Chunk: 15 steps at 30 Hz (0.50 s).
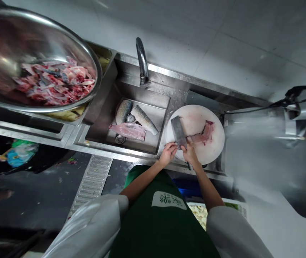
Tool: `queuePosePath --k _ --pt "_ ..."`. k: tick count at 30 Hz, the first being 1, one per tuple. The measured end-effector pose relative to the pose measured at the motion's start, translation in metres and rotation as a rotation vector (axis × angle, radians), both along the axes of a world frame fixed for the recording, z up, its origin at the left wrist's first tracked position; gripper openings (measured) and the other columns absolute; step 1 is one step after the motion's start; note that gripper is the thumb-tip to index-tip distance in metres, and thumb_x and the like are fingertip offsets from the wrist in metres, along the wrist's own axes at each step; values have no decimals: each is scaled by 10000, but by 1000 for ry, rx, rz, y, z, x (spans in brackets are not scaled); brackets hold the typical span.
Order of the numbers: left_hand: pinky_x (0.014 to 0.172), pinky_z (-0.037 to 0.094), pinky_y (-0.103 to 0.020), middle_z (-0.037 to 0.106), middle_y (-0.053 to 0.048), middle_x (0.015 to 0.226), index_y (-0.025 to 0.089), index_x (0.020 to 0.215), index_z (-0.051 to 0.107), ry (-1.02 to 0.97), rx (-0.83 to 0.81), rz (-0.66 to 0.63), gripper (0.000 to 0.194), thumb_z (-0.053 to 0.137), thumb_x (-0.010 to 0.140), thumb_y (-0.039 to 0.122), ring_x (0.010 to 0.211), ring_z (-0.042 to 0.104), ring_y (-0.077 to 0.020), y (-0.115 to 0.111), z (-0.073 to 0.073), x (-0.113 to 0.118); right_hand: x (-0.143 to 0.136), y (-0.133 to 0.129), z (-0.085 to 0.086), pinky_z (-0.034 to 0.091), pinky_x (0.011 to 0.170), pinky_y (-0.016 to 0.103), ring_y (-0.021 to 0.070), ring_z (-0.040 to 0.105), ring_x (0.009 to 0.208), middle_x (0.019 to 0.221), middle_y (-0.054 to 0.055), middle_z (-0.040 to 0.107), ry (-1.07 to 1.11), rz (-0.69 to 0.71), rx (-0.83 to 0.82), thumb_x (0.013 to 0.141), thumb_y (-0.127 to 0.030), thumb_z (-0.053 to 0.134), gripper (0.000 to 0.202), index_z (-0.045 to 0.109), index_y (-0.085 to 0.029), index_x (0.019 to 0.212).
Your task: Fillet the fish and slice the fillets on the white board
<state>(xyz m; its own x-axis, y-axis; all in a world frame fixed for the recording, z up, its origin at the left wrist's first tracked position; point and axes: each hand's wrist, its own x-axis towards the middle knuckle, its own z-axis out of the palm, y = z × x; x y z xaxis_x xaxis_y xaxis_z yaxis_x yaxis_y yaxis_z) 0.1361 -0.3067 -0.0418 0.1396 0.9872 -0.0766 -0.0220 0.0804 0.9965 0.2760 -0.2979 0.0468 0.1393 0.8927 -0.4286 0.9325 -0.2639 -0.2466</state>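
My right hand point(190, 152) is wrapped round the handle of a cleaver point(179, 132), whose wide blade points up and left over the left part of a round white cutting board point(195, 114). My left hand point(168, 153) is at the board's lower left edge, close beside the blade, with its fingers drawn together; whatever they hold is too small to make out. A pink, bony strip of fish point(206, 134) lies curved on the board, to the right of the cleaver.
Left of the board, a steel sink point(104, 138) holds fish pieces point(144, 120) under a black faucet point(141, 59). A large steel bowl point(93, 64) with fish scraps point(58, 84) stands upper left. Blurred metal equipment point(262, 154) is at the right.
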Motion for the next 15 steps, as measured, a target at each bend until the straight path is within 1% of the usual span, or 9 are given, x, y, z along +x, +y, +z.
queuePosePath --k 2,4,6,8,10,12,13,15 --pt "1142 505 -445 712 -95 1079 254 912 809 -5 -34 6 103 818 809 247 1130 684 -264 4 1 -5 17 0 8 525 933 349 312 721 1094 1094 196 777 4 -32 20 1057 -251 493 287 712 -113 1181" --pt "1141 511 -446 702 -95 1082 252 925 799 37 -16 7 105 814 822 259 1138 677 -262 10 2 -8 38 -6 18 521 927 362 318 723 1070 1073 196 777 -31 -101 66 1074 -292 469 324 703 -116 1213" --pt "1166 496 -459 684 -111 1163 248 1010 791 102 57 -2 149 788 867 288 1202 657 -272 17 2 -5 66 -16 26 516 889 367 322 731 1030 1054 206 775 -97 -195 114 1092 -326 438 369 683 -102 1253" --pt "1210 463 -480 643 -132 1313 259 1149 775 156 167 -69 296 812 864 327 1321 604 -303 24 1 3 99 -28 31 510 844 362 321 744 992 1050 222 774 -177 -293 104 1103 -328 412 388 669 -84 1259" --pt "1243 431 -500 591 -139 1434 284 1255 757 195 270 -194 446 856 824 346 1419 536 -336 33 -2 14 131 -40 33 507 812 353 315 760 964 1053 242 773 -253 -370 47 1108 -286 391 379 660 -62 1252" --pt "1263 406 -515 571 -139 1474 300 1293 755 235 334 -287 460 833 842 345 1453 503 -347 46 -7 26 156 -49 32 511 804 347 313 772 961 1054 264 772 -306 -411 -16 1102 -231 382 365 649 -37 1260" --pt "1270 394 -517 573 -142 1471 298 1301 756 253 351 -298 430 797 876 346 1453 502 -344 54 -10 33 163 -51 30 516 810 351 319 776 974 1057 275 772 -322 -415 -43 1094 -203 383 360 641 -25 1271" --pt "1281 373 -516 576 -155 1460 276 1320 750 288 361 -252 387 713 945 364 1447 504 -335 70 -15 48 167 -51 24 531 830 371 341 778 1008 1070 297 769 -335 -390 -77 1063 -135 384 366 621 3 1306"
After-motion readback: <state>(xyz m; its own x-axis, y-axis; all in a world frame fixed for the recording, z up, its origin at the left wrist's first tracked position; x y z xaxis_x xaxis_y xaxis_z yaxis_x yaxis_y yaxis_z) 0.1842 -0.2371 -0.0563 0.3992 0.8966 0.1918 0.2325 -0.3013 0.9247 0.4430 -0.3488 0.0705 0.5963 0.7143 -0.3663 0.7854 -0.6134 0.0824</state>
